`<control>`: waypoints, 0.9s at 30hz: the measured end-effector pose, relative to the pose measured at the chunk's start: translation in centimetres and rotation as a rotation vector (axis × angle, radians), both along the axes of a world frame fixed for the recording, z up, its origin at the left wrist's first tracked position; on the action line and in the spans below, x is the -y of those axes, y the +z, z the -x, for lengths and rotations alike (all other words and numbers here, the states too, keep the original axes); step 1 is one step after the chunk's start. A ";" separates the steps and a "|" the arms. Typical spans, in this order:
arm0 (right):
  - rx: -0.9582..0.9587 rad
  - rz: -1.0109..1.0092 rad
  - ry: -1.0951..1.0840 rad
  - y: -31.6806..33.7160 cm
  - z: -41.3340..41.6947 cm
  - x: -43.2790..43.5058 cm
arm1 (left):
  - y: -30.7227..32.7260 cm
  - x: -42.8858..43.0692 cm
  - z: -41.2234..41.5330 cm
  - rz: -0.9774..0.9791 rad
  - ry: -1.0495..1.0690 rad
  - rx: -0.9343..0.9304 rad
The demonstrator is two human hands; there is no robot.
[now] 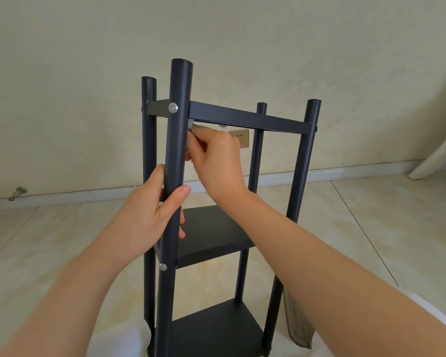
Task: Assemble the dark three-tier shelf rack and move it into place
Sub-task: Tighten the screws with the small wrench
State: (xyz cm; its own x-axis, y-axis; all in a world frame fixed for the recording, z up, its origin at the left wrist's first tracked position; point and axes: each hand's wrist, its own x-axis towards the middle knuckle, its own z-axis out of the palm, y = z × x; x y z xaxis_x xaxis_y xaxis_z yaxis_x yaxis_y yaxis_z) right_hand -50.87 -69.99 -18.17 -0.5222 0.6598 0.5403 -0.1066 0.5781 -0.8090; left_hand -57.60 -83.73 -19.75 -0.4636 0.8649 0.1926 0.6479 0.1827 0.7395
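I'm gripping the post (178,130) with my left hand (147,217) to steady the rack (211,233) while my right hand (216,161) is pinching a small grey bit (190,124) under the top shelf (247,119).

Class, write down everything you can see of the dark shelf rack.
The dark shelf rack stands upright before a pale wall. It looks matt black, with four round posts and three flat rectangular tiers: a top shelf, a middle one and a bottom shelf. Silver screws fix the near post to the top and middle tiers. The left hand grips the near post. The right hand pinches a small grey piece under the top shelf's corner.
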 end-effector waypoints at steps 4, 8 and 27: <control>-0.005 -0.031 -0.025 -0.2 0.1 -0.2 | 0.0 0.0 0.2 0.009 0.006 -0.026; 0.139 0.045 0.071 0.0 -0.4 -0.9 | 0.1 0.1 0.2 0.014 0.003 -0.024; 0.229 0.033 0.071 2.6 -3.3 -1.2 | 0.0 -0.3 0.0 0.009 -0.017 -0.027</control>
